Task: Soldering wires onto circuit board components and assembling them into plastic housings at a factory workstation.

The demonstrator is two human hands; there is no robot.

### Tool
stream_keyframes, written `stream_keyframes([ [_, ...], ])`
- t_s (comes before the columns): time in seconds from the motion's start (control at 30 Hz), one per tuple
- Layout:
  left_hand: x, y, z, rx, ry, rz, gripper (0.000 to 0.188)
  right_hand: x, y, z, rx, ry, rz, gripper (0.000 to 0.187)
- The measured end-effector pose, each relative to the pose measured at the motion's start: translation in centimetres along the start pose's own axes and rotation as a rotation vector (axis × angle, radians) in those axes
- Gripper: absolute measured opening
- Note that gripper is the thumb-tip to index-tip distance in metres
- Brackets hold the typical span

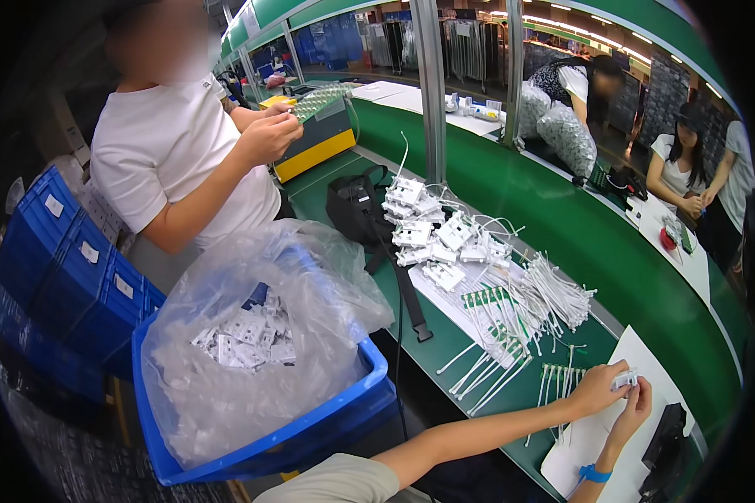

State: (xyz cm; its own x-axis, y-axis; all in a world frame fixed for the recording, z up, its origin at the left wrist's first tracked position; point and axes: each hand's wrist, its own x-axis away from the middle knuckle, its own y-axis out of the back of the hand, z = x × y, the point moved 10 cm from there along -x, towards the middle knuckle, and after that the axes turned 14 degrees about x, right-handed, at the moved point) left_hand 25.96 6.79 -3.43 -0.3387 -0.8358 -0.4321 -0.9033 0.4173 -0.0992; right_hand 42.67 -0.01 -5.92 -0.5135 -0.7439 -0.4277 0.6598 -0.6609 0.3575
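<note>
Near: blue band at right wrist. Left grip and right grip both narrowed on a small white part, boxy, apparently plastic, held over a white sheet. Beyond, on green counter: thin white wires, comb-like green strips. Farther: jumbled pile of blocky white housings.

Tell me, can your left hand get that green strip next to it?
Probably yes: nothing seems to block the left hand from the green strip, but that hand holds a white part.
</note>
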Motion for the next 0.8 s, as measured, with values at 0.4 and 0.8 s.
stream_keyframes([
  [0.4, 0.0, 0.2, -1.1, 0.042, -0.008, 0.013, 0.025, 0.2, -0.3, 1.7, 0.006, 0.020, 0.002, 0.015],
  [0.8, -0.1, 0.0, 0.0, 0.129, 0.061, 0.019, 0.025, 0.0, -0.5, 1.4, -0.035, -0.005, 0.034, 0.012],
])
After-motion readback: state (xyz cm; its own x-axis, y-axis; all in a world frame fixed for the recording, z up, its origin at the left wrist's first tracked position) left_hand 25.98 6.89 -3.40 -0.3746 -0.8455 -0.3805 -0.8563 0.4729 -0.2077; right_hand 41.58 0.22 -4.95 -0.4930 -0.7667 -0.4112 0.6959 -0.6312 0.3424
